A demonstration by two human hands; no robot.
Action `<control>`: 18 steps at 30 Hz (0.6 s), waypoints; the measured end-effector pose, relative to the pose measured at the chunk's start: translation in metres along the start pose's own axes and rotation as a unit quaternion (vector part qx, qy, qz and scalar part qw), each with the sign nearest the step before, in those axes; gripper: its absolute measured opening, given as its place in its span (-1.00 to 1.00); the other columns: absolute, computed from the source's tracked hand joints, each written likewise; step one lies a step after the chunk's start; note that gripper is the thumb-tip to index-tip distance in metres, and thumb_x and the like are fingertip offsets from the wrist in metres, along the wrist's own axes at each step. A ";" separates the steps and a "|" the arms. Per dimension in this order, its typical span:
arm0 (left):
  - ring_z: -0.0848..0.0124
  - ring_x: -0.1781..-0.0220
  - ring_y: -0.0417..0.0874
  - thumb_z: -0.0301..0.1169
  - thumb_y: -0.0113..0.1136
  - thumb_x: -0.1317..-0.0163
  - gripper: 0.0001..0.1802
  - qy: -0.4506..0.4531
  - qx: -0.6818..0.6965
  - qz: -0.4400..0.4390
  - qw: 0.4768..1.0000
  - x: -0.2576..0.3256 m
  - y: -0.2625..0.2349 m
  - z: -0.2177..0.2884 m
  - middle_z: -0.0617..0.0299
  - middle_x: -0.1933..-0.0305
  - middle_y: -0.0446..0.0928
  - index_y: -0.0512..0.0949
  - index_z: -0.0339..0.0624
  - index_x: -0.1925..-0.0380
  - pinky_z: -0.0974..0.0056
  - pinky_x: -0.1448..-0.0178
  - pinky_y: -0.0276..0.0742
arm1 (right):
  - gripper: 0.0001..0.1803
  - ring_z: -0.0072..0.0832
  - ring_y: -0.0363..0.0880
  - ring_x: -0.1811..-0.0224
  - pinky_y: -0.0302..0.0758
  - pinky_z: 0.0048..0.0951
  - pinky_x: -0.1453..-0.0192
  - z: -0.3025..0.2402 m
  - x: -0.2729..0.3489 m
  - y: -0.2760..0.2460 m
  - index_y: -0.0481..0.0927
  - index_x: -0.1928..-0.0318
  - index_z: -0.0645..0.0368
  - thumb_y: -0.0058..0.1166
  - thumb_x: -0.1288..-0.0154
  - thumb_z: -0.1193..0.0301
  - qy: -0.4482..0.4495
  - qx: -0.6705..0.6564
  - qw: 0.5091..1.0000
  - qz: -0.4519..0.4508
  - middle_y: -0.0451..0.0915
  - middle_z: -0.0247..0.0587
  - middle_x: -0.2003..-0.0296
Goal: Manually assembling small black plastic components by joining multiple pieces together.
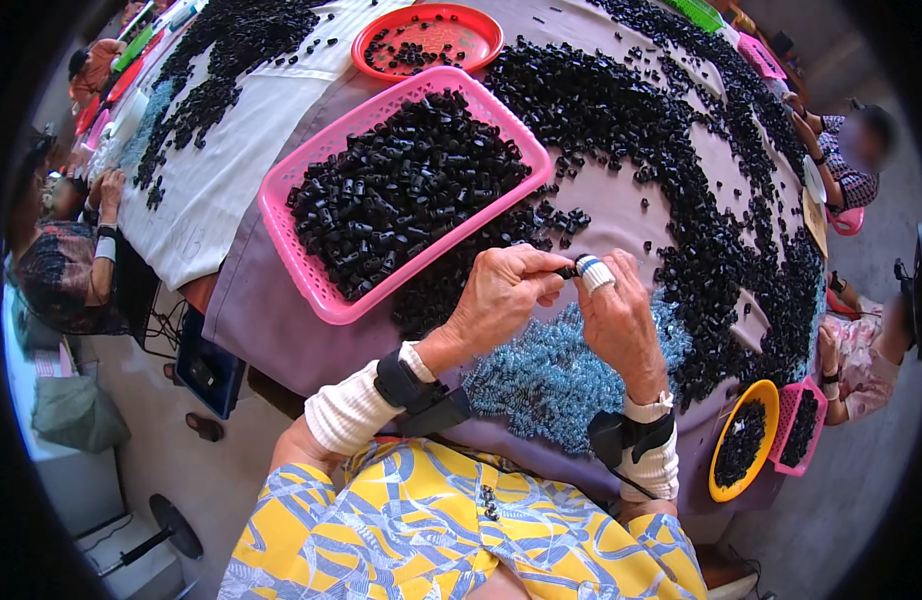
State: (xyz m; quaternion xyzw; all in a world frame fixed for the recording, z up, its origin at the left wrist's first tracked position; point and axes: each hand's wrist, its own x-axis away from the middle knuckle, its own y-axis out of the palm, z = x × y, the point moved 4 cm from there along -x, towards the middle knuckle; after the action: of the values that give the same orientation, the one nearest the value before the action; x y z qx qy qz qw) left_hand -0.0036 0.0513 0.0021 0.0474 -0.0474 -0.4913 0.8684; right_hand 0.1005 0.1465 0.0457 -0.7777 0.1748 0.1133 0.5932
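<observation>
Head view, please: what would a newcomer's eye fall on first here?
Probably the pink basket heaped with small black parts, left of centre on the table. Next, the two hands just below it: the left hand and right hand meet on one small black piece, above a pile of pale blue springs.

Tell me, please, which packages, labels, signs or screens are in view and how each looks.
Card: right table edge, small tan rectangle, faint marks.
Cloth: left table, white sheet, faint handwriting near its hem.
Nothing else is clear enough to tell.
</observation>
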 end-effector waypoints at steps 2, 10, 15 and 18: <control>0.58 0.38 0.56 -0.61 0.14 -0.16 -0.76 0.001 -0.005 -0.006 1.000 0.000 0.000 -0.003 0.27 0.37 0.52 0.63 -0.32 0.16 0.49 0.27 0.53 | -0.80 -0.06 0.45 0.18 0.38 -0.11 -0.05 0.002 0.000 0.002 0.48 0.25 0.38 0.05 -0.04 0.63 -0.019 0.001 1.000 -0.006 0.47 0.04 0.34; 0.58 0.40 0.56 -0.63 0.14 -0.14 -0.75 0.051 -0.039 0.042 0.997 -0.002 0.004 -0.009 0.27 0.40 0.53 0.62 -0.34 0.16 0.49 0.32 0.48 | -0.85 -0.04 0.45 0.25 0.39 -0.13 0.03 0.008 0.001 0.010 0.45 0.33 0.32 0.04 -0.01 0.66 0.024 -0.043 0.999 0.011 0.47 0.02 0.38; 0.58 0.40 0.56 -0.63 0.13 -0.15 -0.76 0.036 -0.034 0.042 0.998 -0.003 0.004 -0.013 0.25 0.39 0.55 0.61 -0.36 0.16 0.49 0.30 0.49 | -0.91 -0.06 0.44 0.27 0.37 -0.15 0.07 0.009 0.002 0.014 0.44 0.35 0.31 0.02 -0.06 0.63 0.029 -0.047 0.998 0.013 0.46 0.02 0.40; 0.57 0.38 0.57 -0.62 0.12 -0.16 -0.76 0.006 0.004 0.035 0.999 -0.005 0.005 -0.011 0.24 0.38 0.56 0.61 -0.38 0.16 0.49 0.28 0.50 | -0.92 -0.08 0.43 0.27 0.36 -0.16 0.06 0.006 0.000 0.009 0.44 0.36 0.31 0.00 -0.08 0.61 0.016 -0.020 1.000 0.017 0.46 0.01 0.41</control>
State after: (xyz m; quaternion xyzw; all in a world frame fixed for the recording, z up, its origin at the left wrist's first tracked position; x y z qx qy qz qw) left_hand -0.0003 0.0586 -0.0086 0.0526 -0.0456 -0.4598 0.8853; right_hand 0.0967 0.1506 0.0359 -0.7881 0.1951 0.1138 0.5726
